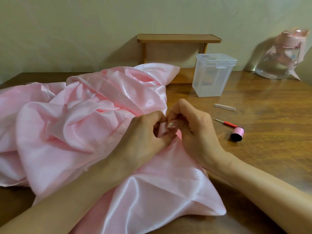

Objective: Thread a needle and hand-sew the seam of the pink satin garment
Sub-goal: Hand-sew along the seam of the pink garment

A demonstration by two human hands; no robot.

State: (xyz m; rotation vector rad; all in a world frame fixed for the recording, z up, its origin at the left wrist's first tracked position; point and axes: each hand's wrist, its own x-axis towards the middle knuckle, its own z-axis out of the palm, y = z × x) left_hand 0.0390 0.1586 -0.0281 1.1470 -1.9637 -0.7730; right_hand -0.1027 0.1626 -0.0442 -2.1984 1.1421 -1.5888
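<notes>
Head view: a pink satin garment [84, 115] is seen crumpled across the left and middle of a wooden worktop [270, 149], one corner spread toward the viewer. A small fold of it is clamped between the curled fingers of the left hand [143, 132] and the right hand [194, 127], which meet above the cloth. To the right, a spool of pink thread [237, 133] is laid beside a red-handled seam ripper [226, 123], with a clear tube [225, 108] behind them. Farther back, a lidded clear plastic box [213, 75], a small wooden shelf [179, 38] and a pink-capped water bottle [280, 59] are set.
</notes>
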